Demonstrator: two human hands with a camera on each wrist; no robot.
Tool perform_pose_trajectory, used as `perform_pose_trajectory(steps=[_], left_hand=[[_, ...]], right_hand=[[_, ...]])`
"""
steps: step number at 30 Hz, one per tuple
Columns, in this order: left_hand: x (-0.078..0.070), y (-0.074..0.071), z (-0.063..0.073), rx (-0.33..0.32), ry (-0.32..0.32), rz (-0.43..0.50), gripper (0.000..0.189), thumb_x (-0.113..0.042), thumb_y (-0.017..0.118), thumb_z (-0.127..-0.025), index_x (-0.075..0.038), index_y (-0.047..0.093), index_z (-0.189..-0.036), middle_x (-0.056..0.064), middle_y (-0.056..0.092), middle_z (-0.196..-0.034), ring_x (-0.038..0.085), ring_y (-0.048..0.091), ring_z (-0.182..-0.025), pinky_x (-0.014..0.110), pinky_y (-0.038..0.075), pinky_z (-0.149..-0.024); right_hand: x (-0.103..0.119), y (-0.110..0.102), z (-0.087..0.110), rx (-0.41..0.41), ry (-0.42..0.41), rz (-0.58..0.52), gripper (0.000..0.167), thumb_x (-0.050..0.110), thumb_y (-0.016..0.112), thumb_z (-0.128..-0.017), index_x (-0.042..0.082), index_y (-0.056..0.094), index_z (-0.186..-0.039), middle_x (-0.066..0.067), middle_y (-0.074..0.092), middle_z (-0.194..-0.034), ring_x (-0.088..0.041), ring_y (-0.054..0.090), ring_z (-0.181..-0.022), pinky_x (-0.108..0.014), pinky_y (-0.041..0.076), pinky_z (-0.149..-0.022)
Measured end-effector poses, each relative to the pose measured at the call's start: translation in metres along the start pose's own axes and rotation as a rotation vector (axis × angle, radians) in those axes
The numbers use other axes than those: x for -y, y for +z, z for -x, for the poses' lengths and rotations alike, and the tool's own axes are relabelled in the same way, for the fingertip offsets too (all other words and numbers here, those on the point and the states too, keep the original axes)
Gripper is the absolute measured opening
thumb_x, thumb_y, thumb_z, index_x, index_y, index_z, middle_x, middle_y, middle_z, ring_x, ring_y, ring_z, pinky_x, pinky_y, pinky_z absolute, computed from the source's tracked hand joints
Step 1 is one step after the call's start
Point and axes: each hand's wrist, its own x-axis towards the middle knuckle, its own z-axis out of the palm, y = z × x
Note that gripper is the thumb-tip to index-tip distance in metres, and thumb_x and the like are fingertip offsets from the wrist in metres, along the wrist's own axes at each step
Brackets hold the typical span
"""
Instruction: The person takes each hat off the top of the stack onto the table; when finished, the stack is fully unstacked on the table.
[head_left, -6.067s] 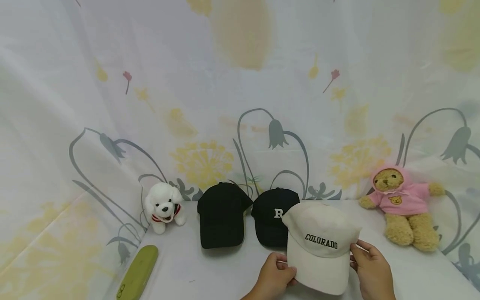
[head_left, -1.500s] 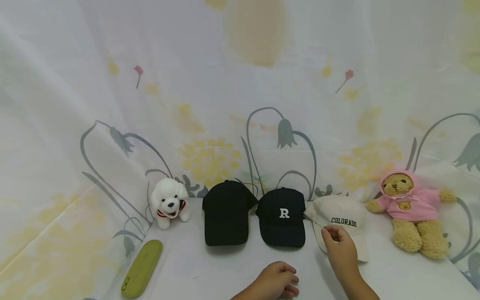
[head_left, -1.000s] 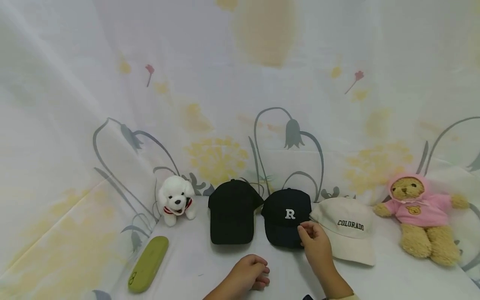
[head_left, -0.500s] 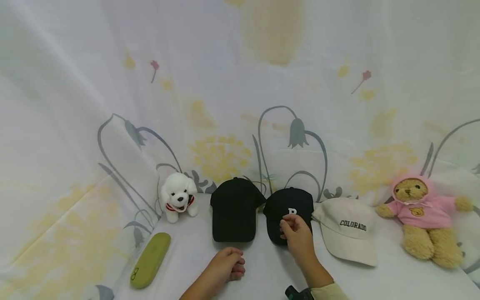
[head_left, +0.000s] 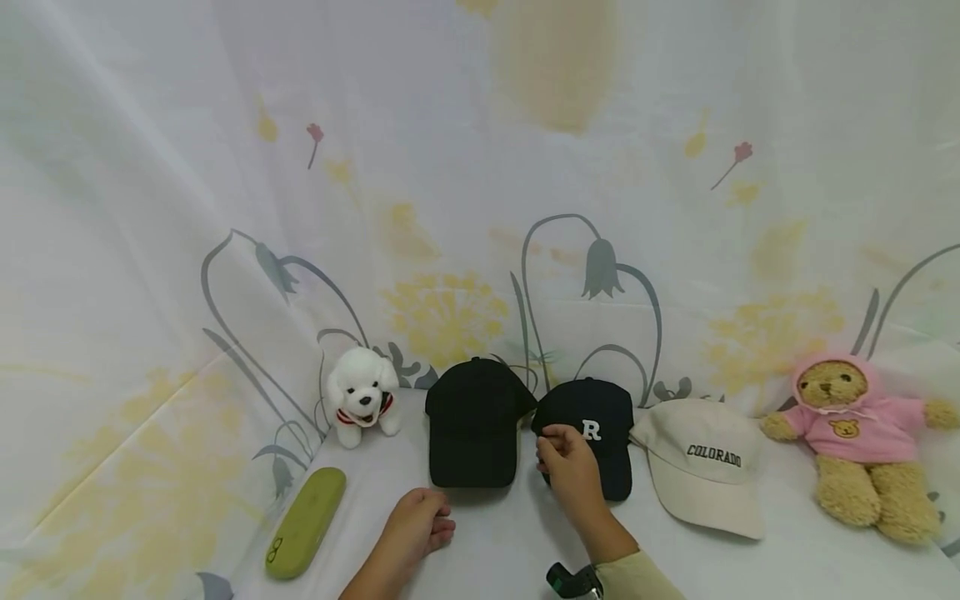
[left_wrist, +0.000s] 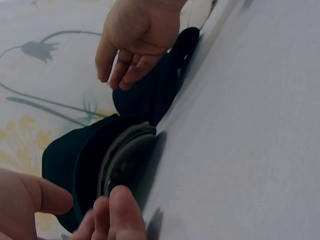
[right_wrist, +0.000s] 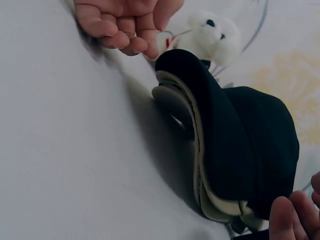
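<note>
Three caps lie in a row on the white table (head_left: 510, 546): a plain black cap (head_left: 472, 429), a dark cap with a white R (head_left: 606, 407) and a cream COLORADO cap (head_left: 701, 467). My right hand (head_left: 566, 471) hovers over the left part of the R cap's brim with relaxed, slightly bent fingers that hold nothing; in the left wrist view this hand (left_wrist: 132, 42) hangs just above the dark cap (left_wrist: 152, 95). My left hand (head_left: 416, 525) rests loosely curled on the table in front of the plain black cap (right_wrist: 240, 140), a short way from its brim.
A white plush dog (head_left: 362, 404) sits left of the caps, and a teddy bear in a pink hoodie (head_left: 855, 442) sits at the far right. A green glasses case (head_left: 305, 522) lies at the front left. A flowered cloth (head_left: 480, 208) hangs behind and along the left.
The cream cap, earlier held in both hands, now lies right of the R cap. My right hand moved left from it to the R cap's left side; my left hand slid left too.
</note>
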Motion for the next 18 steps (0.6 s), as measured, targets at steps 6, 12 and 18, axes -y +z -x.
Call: perform_pose_trajectory(steps=[6,12,18], left_hand=[[-0.004,-0.004,-0.007,-0.130,-0.006,0.045,0.049,-0.011,0.050,-0.098,0.010,0.038,-0.140,0.025,0.051,-0.116,0.023,0.066,-0.088,0.030,0.062,-0.073],[-0.004,-0.008,-0.014,-0.140,0.037,0.057,0.051,-0.010,0.048,-0.103,0.013,0.033,-0.146,0.032,0.047,-0.131,0.025,0.065,-0.093,0.033,0.063,-0.080],[-0.003,-0.010,-0.024,-0.121,0.082,0.053,0.054,-0.011,0.050,-0.104,0.015,0.032,-0.148,0.035,0.046,-0.138,0.028,0.065,-0.101,0.036,0.063,-0.087]], right_hand=[[0.003,0.009,-0.005,-0.021,0.017,0.040,0.022,0.009,0.063,-0.102,-0.002,0.064,-0.122,-0.024,0.070,-0.108,-0.025,0.070,-0.089,-0.022,0.059,-0.071],[0.003,0.018,-0.013,-0.022,0.037,0.063,0.024,0.009,0.061,-0.103,-0.003,0.063,-0.124,-0.021,0.071,-0.109,-0.026,0.070,-0.090,-0.026,0.060,-0.072],[0.001,0.025,-0.023,-0.030,0.046,0.129,0.032,0.011,0.058,-0.103,-0.001,0.061,-0.132,-0.016,0.071,-0.112,-0.018,0.068,-0.080,-0.029,0.054,-0.068]])
